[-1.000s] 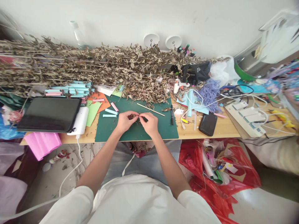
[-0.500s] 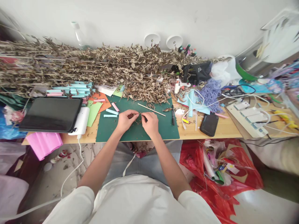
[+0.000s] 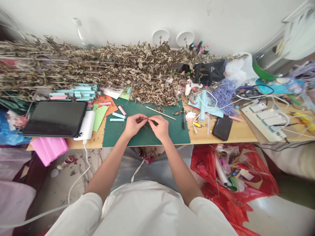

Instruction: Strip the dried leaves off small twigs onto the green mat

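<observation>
My left hand (image 3: 134,125) and my right hand (image 3: 159,126) meet fingertip to fingertip above the green cutting mat (image 3: 123,137). Each one pinches with thumb and forefinger at a small bit of dried plant (image 3: 145,122), mostly covered by the fingers. Left of my left hand, short light-blue paper rolls (image 3: 119,115) and a pink paper roll (image 3: 121,110) lie on the mat. A thin wooden stick (image 3: 160,112) rests beyond my right hand, and a black pen (image 3: 183,118) lies near the mat's right edge.
Dried leafy stalks (image 3: 110,68) are heaped along the wall. A tablet (image 3: 55,118) and a white power bank (image 3: 85,126) stand left. On the right are a glue gun (image 3: 192,87), purple yarn (image 3: 224,95), a black phone-like device (image 3: 222,128) and a power strip (image 3: 264,121). Red bags (image 3: 261,177) hang below.
My fingertips have come together, with my right hand turned slightly more inward. The whole view has shifted a little; the things on the table lie as before.
</observation>
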Available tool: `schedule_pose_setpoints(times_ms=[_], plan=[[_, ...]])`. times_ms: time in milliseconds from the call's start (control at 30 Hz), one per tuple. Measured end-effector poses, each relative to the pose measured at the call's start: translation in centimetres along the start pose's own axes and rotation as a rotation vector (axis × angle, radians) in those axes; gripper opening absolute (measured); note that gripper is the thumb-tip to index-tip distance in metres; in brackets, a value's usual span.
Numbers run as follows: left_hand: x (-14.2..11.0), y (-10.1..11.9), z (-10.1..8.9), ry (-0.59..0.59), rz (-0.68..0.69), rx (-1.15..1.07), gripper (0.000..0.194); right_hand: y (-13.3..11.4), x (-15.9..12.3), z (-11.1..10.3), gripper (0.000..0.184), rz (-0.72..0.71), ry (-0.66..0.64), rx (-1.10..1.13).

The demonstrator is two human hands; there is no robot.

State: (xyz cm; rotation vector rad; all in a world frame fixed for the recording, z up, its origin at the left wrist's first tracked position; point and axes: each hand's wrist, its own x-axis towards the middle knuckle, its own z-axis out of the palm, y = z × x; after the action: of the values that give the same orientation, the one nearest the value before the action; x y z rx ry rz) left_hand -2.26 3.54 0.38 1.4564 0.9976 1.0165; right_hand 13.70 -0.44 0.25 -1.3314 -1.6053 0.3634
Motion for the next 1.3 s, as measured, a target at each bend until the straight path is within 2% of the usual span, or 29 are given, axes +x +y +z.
schedule_pose_setpoints(times_ms=[333,567,700,867,1000,1100,1300], plan=[[-0.1,0.0,0.1,0.013,0.012,0.058,0.024,-0.4,0.0,-0.1,0.010,0.007,-0.043,-0.004],[-0.2,-0.2,0.4,0.043,0.059,0.236,0.015,0.3,-0.5,0.7,0.013,-0.051,-0.039,-0.212],[-0.2,0.0,0.3,0.080,0.052,0.199,0.015,0.5,-0.6,0.7,0.014,-0.003,-0.012,-0.282],[-0.2,0.5,0.1,0.072,0.102,0.085,0.020,0.2,-0.3,0.2,0.016,0.005,-0.011,-0.217],[-0.1,0.6,-0.1,0.039,0.154,0.090,0.018,-0.2,-0.1,0.0,0.020,-0.016,-0.017,-0.129],[-0.1,0.4,-0.2,0.035,0.166,0.102,0.017,-0.3,-0.1,-0.1,0.015,-0.021,-0.030,-0.071],[-0.1,-0.3,-0.1,0.012,0.047,0.030,0.023,-0.2,0.0,-0.2,0.011,-0.033,0.008,0.018]])
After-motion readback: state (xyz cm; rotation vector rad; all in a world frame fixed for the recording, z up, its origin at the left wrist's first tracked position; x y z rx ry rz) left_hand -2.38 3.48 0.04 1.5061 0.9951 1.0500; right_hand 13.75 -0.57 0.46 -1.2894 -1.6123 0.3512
